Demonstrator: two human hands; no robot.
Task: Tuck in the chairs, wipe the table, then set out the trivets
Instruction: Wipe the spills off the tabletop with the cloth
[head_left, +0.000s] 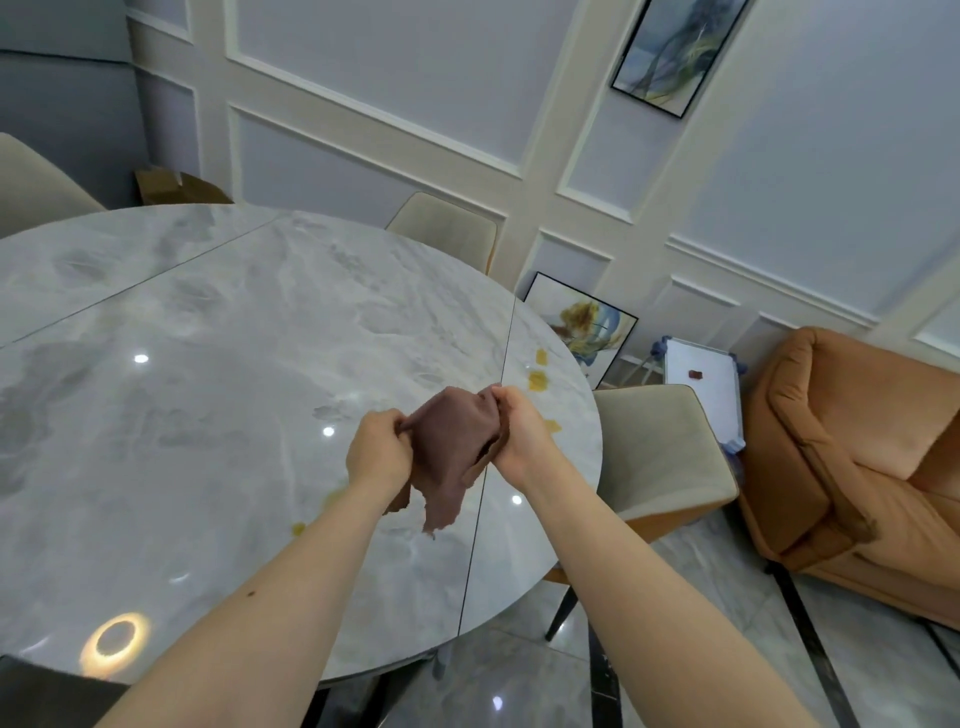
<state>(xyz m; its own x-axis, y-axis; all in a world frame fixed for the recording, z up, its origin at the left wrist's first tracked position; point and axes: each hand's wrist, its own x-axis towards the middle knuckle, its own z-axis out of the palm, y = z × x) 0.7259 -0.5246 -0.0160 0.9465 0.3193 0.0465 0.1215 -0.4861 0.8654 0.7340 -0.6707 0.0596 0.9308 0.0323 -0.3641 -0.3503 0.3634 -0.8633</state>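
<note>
Two bare hands hold a brown cloth (449, 457) stretched between them above a round marble-patterned table (182, 415). The left hand (378, 449) pinches one upper corner of the cloth with its fingers closed on the fabric; the right hand (522, 434) grips the opposite edge in a closed fist. The cloth hangs loose below both hands, its lower end dangling clear of the glossy tabletop.

Several yellowish stains (537, 380) mark the table near its right rim, just beyond the right hand, with another yellow spot (298, 529) lying close to the left forearm. Ceiling lights reflect as bright dots and a ring on the polished surface.

A beige chair (662, 457) stands at the table's right side, its back close to the rim. A second beige chair (447, 228) sits at the far edge, against the panelled wall, and part of a third chair (36, 182) shows at the upper left. An orange sofa (857, 467) fills the right of the room. A framed picture (584, 325) leans against the wall on the floor, another framed picture (675, 52) hangs above, and a white board (701, 384) with a small brown object on it rests between the chair and the sofa. No trivets can be made out on the table.
</note>
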